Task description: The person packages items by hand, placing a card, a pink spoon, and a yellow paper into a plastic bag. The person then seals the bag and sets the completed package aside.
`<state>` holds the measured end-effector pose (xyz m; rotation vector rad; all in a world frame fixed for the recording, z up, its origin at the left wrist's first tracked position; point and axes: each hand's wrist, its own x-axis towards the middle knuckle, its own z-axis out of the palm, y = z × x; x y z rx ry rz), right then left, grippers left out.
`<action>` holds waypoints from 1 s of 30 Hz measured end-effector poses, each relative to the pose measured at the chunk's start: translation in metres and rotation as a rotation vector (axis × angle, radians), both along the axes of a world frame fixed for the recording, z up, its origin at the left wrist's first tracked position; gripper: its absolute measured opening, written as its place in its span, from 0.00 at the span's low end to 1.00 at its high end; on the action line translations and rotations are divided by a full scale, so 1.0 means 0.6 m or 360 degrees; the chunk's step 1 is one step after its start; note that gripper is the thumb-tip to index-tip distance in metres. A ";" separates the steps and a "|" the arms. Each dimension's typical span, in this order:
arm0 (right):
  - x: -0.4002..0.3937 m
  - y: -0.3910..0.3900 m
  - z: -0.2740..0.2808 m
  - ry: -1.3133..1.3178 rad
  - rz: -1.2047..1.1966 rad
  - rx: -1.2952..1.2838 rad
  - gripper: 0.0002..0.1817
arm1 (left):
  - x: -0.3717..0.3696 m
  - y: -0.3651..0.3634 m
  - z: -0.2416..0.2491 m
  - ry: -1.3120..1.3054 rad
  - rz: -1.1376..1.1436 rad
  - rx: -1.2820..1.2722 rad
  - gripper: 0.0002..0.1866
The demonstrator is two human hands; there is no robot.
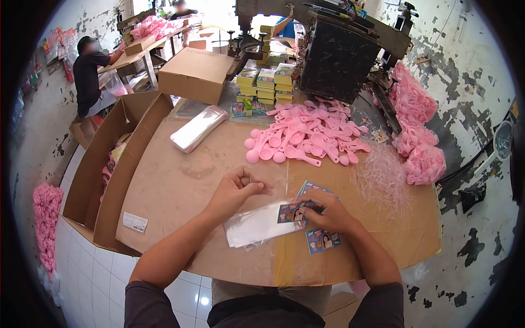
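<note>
My right hand [324, 210] pinches a small printed card [291, 213] at the open end of some clear plastic bags [257, 227] lying flat on the cardboard. My left hand [239, 187] is raised just above the bags, thumb and fingers pressed together; whatever it holds, perhaps thin film, is too faint to name. More printed cards [322, 241] lie below my right hand, and others [311, 188] lie partly hidden behind it. Farther back is a heap of pink measuring spoons [306, 134].
A stack of clear bags [198, 129] lies at the back left, near stacked card bundles [266, 86]. An open carton [104, 169] stands left and a closed box [196, 71] behind. Plastic strands [383, 177] and bagged pink items [418, 136] are right. Another person [92, 74] sits far left.
</note>
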<state>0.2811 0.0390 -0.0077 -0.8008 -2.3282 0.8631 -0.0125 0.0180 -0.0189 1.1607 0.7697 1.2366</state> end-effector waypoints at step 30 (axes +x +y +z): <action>-0.013 -0.016 0.018 0.0606 -0.0445 -0.0177 0.15 | 0.039 -0.033 0.000 0.0354 -0.0206 -0.0152 0.12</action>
